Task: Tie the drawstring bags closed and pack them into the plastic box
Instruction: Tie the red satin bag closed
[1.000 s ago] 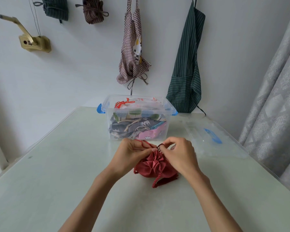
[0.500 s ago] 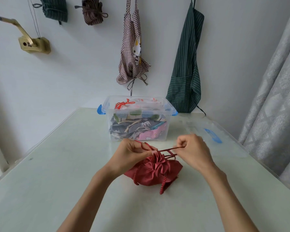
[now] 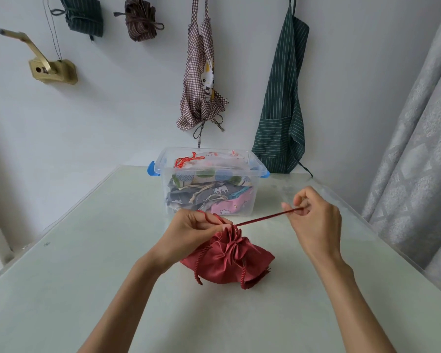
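Observation:
A red satin drawstring bag (image 3: 229, 261) sits on the pale green table (image 3: 87, 250), its mouth gathered into pleats. My left hand (image 3: 189, 231) pinches the gathered neck and a loop of red cord. My right hand (image 3: 313, 215) pinches the dark red drawstring (image 3: 264, 218) and holds it taut, up and to the right of the bag. Behind the bag stands a clear plastic box (image 3: 255, 166) with blue latches, holding several patterned fabric bags.
The box's clear lid (image 3: 351, 212) with a blue handle lies on the table to the right, partly behind my right hand. Aprons and bundled cloths hang on the wall behind. A grey curtain (image 3: 418, 161) hangs at the right edge.
My right hand has pulled away from the bag's neck to the upper right, drawing the cord out taut. The bag's mouth has cinched tighter under my left hand.

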Tool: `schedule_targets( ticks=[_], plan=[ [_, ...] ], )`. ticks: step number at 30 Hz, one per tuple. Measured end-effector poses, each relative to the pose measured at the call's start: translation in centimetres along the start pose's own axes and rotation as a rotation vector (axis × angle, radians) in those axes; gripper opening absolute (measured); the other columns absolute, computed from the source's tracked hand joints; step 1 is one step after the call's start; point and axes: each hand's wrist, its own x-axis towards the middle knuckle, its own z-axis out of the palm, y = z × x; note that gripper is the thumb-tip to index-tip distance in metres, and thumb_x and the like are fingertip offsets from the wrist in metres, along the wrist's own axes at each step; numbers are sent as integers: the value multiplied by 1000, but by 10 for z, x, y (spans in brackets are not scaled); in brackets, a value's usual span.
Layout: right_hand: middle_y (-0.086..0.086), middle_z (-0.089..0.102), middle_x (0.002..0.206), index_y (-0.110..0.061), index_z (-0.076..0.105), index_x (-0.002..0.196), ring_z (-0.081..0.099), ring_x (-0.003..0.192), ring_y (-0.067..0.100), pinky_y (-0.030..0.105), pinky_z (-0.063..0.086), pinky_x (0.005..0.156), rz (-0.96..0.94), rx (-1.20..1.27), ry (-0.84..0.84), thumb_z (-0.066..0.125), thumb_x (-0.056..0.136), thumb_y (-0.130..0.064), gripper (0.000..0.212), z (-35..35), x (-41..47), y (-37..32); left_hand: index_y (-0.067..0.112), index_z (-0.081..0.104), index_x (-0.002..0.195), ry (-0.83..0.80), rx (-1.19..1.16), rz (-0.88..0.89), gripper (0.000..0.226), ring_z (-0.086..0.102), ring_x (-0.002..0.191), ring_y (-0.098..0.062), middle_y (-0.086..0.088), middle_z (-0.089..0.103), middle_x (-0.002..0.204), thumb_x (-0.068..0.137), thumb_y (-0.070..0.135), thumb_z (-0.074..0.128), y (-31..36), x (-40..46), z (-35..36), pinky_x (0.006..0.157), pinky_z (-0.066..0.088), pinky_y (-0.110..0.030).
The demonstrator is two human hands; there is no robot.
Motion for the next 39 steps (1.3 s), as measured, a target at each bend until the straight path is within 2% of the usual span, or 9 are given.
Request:
schedule_targets(
  ticks=[3, 5, 10, 12, 15, 19, 24, 32, 39],
  plan=[
    [2, 53, 128, -23, 50, 122, 56, 106, 22, 24, 36, 73, 195, -202, -418, 68, 76, -4, 53, -4, 5, 13, -2, 72, 79, 10, 7, 1, 7, 69, 73, -6, -1, 75, 81, 81, -2, 66, -3, 0, -1, 68, 53, -15],
    [3, 43, 140, -28, 35, 139, 52, 114, 24, 27, 40, 80, 370, -335, -710, 64, 78, -8, 71, -13, 8, 14, -8, 72, 85, 11, 23, 9, 9, 69, 74, -8, -4, 75, 84, 82, -4, 65, -4, 0, -3, 70, 54, -16],
    [-8, 54, 130, -32, 52, 126, 65, 95, 18, 24, 46, 79, 110, -36, -558, 62, 84, -16, 46, -23, 12, -10, -9, 72, 88, -12, 78, 30, 11, 69, 78, -8, -11, 74, 90, 81, -3, 66, -6, 1, -1, 74, 55, -19],
    [-13, 60, 118, -29, 58, 120, 62, 61, 8, 11, 43, 58, 47, 209, -759, 61, 87, -13, 37, -15, 5, -32, -8, 72, 87, -11, 72, 26, 10, 69, 78, -8, -7, 75, 88, 81, -3, 66, -7, 1, 0, 75, 55, -19],
    [-14, 66, 97, -22, 65, 114, 62, 56, 7, 14, 47, 56, 65, 207, -1017, 57, 89, -9, 29, 8, -12, -43, -6, 73, 85, -12, 88, 25, 8, 69, 77, -8, 0, 76, 84, 81, -2, 67, -6, 0, 1, 73, 55, -18],
    [-4, 75, 85, -18, 76, 93, 68, 75, 4, 27, 56, 81, 75, 193, -710, 68, 81, -14, 14, 28, -18, -39, 9, 76, 76, 91, 139, 52, 10, 68, 73, -1, 6, 75, 78, 78, 0, 71, -6, 2, 4, 70, 51, -12],
    [-9, 74, 85, -11, 76, 94, 69, 75, -2, 12, 52, 76, -75, 534, -200, 72, 79, -4, 18, 25, -16, -51, 17, 77, 76, 506, 68, 219, 5, 68, 74, -3, 7, 75, 76, 78, 13, 74, 13, 8, 19, 73, 52, -13],
    [-10, 72, 93, -18, 79, 82, 66, 87, -1, 7, 44, 77, -17, 271, -650, 76, 77, -26, 9, 18, -12, -14, 12, 72, 65, 298, 106, -114, 16, 59, 53, 5, 12, 68, 54, 79, 4, 72, -17, -4, 7, 58, 46, -7],
    [-19, 54, 40, -28, 71, 60, 51, 43, -5, 12, 35, 51, 195, 23, -678, 76, 76, -27, 17, 22, -13, 2, 10, 64, 63, 259, 84, -347, 22, 39, 34, 2, 16, 47, 36, 83, 12, 70, -24, -5, 10, 38, 28, -5]
  ],
)
